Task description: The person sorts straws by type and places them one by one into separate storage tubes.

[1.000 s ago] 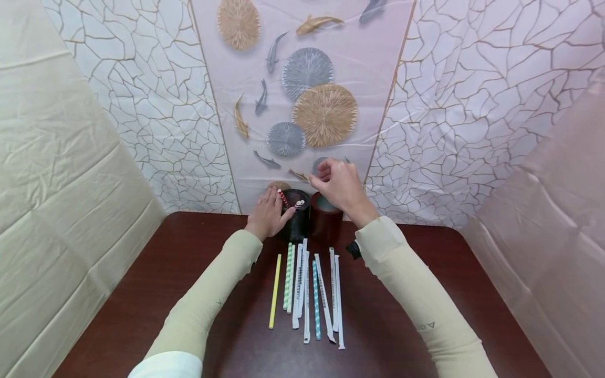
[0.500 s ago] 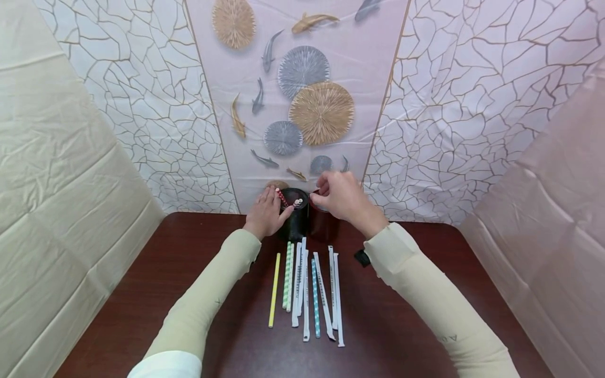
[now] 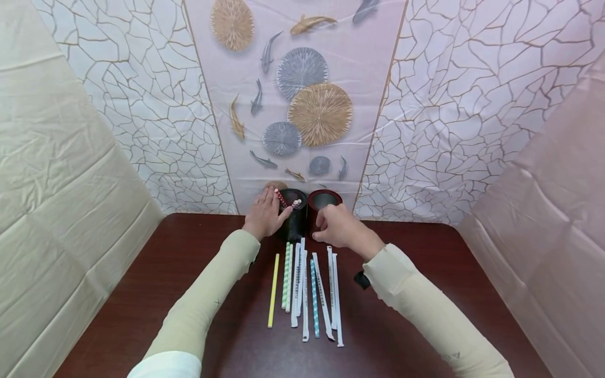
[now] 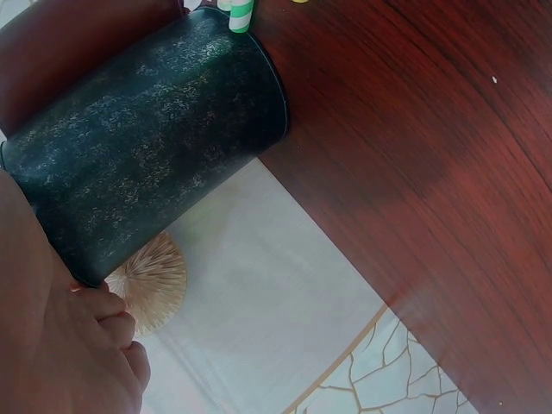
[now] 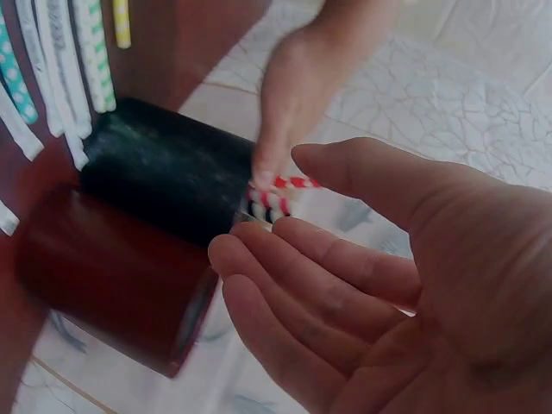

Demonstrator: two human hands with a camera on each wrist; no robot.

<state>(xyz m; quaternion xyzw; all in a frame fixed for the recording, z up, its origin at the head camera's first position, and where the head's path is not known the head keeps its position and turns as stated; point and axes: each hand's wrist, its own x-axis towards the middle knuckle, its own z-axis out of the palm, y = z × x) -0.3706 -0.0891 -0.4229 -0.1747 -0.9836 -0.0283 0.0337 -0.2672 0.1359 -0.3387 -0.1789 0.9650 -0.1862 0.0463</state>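
Note:
My left hand (image 3: 266,213) rests at the left side of the black cylindrical holder (image 3: 293,224), fingers extended and thumb along its rim. In that holder stand a red-and-white straw (image 3: 281,197) and striped straws (image 5: 269,205), partly hidden. My right hand (image 3: 341,226) is in front of the dark red holder (image 5: 112,280), which stands beside the black one. In the right wrist view its fingers are loosely bent, thumb apart, with nothing between them. On the table lie a yellow straw (image 3: 273,291), green striped straws (image 3: 286,278), a blue patterned straw (image 3: 314,299) and several paper-wrapped straws (image 3: 323,296).
The dark brown table (image 3: 189,294) ends at a patterned cloth backdrop (image 3: 425,131) behind the holders. Pale cloth walls (image 3: 61,210) stand on both sides. A small black item (image 3: 362,280) is under my right sleeve.
My right hand has come down from above the dark red holder to its front, uncovering its opening. My left hand and the straws on the table stay in place.

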